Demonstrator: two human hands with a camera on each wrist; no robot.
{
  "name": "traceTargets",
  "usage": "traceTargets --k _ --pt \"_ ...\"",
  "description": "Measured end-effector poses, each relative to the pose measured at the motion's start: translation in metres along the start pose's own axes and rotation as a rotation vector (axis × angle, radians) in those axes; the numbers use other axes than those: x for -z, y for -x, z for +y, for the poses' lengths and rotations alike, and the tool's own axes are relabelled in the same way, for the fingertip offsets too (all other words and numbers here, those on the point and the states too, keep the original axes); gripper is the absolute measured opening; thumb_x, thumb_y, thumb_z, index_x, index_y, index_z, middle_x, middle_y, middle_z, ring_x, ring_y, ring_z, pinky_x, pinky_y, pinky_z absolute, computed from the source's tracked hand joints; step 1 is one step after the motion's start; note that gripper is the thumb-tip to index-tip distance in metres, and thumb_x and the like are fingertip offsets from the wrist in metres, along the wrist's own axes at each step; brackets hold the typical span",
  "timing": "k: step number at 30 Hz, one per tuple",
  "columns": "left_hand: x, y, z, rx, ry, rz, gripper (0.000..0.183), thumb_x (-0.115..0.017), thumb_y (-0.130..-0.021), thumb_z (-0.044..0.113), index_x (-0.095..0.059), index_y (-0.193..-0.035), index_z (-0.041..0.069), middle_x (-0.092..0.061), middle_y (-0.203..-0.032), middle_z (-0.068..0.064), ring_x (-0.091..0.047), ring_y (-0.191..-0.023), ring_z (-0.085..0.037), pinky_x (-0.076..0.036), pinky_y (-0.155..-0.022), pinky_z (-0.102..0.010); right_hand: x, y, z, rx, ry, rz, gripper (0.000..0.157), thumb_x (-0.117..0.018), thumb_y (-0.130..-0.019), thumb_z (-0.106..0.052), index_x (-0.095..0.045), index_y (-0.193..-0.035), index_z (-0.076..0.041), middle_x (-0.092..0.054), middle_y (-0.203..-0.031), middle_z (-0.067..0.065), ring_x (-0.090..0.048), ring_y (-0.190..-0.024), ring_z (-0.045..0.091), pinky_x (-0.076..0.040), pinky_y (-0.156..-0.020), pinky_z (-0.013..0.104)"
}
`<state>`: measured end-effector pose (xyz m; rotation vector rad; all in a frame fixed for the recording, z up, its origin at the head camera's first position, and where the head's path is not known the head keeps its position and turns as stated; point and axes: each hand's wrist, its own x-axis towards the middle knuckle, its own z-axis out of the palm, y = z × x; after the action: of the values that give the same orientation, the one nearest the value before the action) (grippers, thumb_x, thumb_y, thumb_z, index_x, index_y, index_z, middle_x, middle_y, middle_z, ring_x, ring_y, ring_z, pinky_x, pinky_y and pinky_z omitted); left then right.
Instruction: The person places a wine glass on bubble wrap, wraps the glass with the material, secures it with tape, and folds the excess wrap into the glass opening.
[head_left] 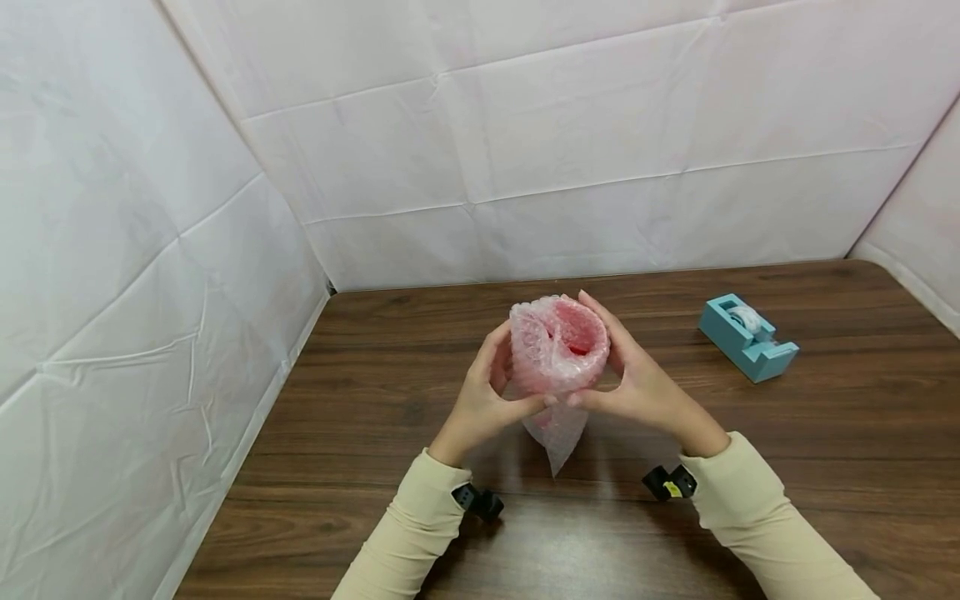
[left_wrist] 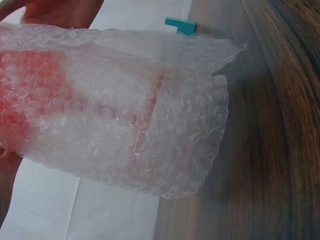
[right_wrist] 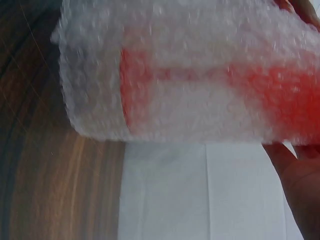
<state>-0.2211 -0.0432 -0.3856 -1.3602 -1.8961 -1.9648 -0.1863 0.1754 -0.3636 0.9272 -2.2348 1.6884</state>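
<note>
Both hands hold a bundle of bubble wrap point(head_left: 551, 362) over the middle of the table. Inside it is a red and white object, roughly cylindrical, whose kind the wrap blurs. My left hand point(head_left: 480, 400) grips the near-left side, thumb across the front and fingers round the side. On the opposite side my right hand point(head_left: 637, 379) curls round it, its thumb tip close to the left one. The rolled upper end faces up, showing red within. Below the hands, a loose corner of clear wrap hangs to a point. In the right wrist view the bubble wrap point(right_wrist: 190, 95) covers a red band near its lower end.
A light blue tape dispenser point(head_left: 750, 337) with a roll of clear tape stands on the dark wood table point(head_left: 375, 375), to the right of the hands. White cloth walls point(head_left: 570, 133) enclose the table at the back and sides.
</note>
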Motion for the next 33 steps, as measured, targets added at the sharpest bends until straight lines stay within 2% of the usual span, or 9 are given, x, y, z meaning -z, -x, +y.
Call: traceTargets --k 4,8,14,17,20,23,26,29,33 --pt "0.0 0.0 0.0 -0.022 -0.079 0.008 0.088 -0.076 -0.07 -0.014 -0.032 -0.144 0.003 -0.044 -0.138 -0.021 -0.05 -0.123 -0.02 -0.047 -0.1 -0.033 -0.004 0.0 0.001 0.027 0.024 0.06 0.112 -0.081 -0.067 0.01 -0.016 -0.155 -0.016 -0.034 -0.148 0.018 -0.043 -0.128 0.003 -0.044 -0.096 0.015" --pt "-0.001 -0.001 -0.002 -0.074 -0.154 0.01 0.087 -0.078 -0.07 -0.013 -0.032 -0.143 -0.001 -0.04 -0.139 -0.021 -0.049 -0.122 -0.021 -0.047 -0.1 -0.034 -0.005 0.0 0.002 0.064 0.064 0.096 0.113 -0.081 -0.064 0.012 -0.017 -0.154 -0.009 -0.039 -0.143 0.017 -0.045 -0.125 0.002 -0.044 -0.095 0.014" --pt "-0.002 -0.003 0.002 -0.157 -0.183 0.034 0.095 -0.08 -0.067 -0.012 -0.029 -0.146 -0.001 -0.036 -0.142 -0.021 -0.044 -0.129 -0.023 -0.044 -0.104 -0.04 -0.004 -0.001 0.0 0.073 0.092 0.157 0.109 -0.081 -0.064 0.011 -0.021 -0.153 -0.009 -0.043 -0.14 0.014 -0.048 -0.12 0.002 -0.046 -0.092 0.014" --pt "0.0 -0.005 0.006 -0.24 -0.203 0.067 0.085 -0.078 -0.074 -0.005 -0.03 -0.145 -0.002 -0.036 -0.143 -0.023 -0.043 -0.131 -0.025 -0.042 -0.106 -0.043 -0.003 0.0 -0.001 0.047 0.099 0.198 0.107 -0.08 -0.064 0.011 -0.024 -0.152 -0.011 -0.044 -0.139 0.017 -0.05 -0.117 0.002 -0.046 -0.09 0.013" --pt "0.003 -0.005 0.012 -0.368 -0.313 0.122 0.064 -0.07 -0.087 0.013 -0.038 -0.139 -0.005 -0.04 -0.141 -0.024 -0.043 -0.131 -0.03 -0.04 -0.107 -0.045 -0.002 0.0 -0.001 0.007 0.089 0.213 0.105 -0.079 -0.065 0.012 -0.025 -0.152 -0.011 -0.043 -0.14 0.017 -0.051 -0.116 0.002 -0.046 -0.09 0.013" --pt "0.006 -0.006 0.018 -0.485 -0.43 0.15 0.051 -0.059 -0.094 0.026 -0.045 -0.132 -0.006 -0.044 -0.138 -0.024 -0.044 -0.131 -0.032 -0.04 -0.106 -0.044 -0.001 0.0 -0.001 -0.023 0.079 0.199 0.103 -0.078 -0.066 0.011 -0.025 -0.152 -0.011 -0.043 -0.141 0.016 -0.05 -0.116 0.003 -0.045 -0.091 0.012" --pt "0.007 -0.007 0.021 -0.56 -0.481 0.115 0.047 -0.053 -0.097 0.027 -0.047 -0.133 -0.003 -0.045 -0.138 -0.024 -0.044 -0.131 -0.032 -0.041 -0.106 -0.043 -0.001 0.0 -0.001 -0.028 0.065 0.175 0.102 -0.079 -0.067 0.01 -0.025 -0.152 -0.011 -0.043 -0.142 0.016 -0.05 -0.117 0.003 -0.046 -0.091 0.013" --pt "0.007 -0.008 0.022 -0.592 -0.508 0.063 0.048 -0.052 -0.097 0.027 -0.046 -0.136 0.0 -0.043 -0.141 -0.024 -0.042 -0.133 -0.033 -0.039 -0.108 -0.046 -0.002 0.0 -0.001 -0.019 0.053 0.151 0.101 -0.078 -0.068 0.009 -0.025 -0.152 -0.012 -0.042 -0.143 0.017 -0.051 -0.117 0.004 -0.048 -0.09 0.015" --pt "0.006 -0.007 0.021 -0.587 -0.552 0.019 0.051 -0.053 -0.095 0.031 -0.048 -0.138 0.005 -0.039 -0.148 -0.018 -0.029 -0.142 -0.037 -0.024 -0.113 -0.059 -0.004 0.001 -0.001 -0.023 0.054 0.12 0.1 -0.079 -0.07 0.006 -0.026 -0.152 -0.014 -0.043 -0.143 0.016 -0.052 -0.116 0.004 -0.05 -0.088 0.016"
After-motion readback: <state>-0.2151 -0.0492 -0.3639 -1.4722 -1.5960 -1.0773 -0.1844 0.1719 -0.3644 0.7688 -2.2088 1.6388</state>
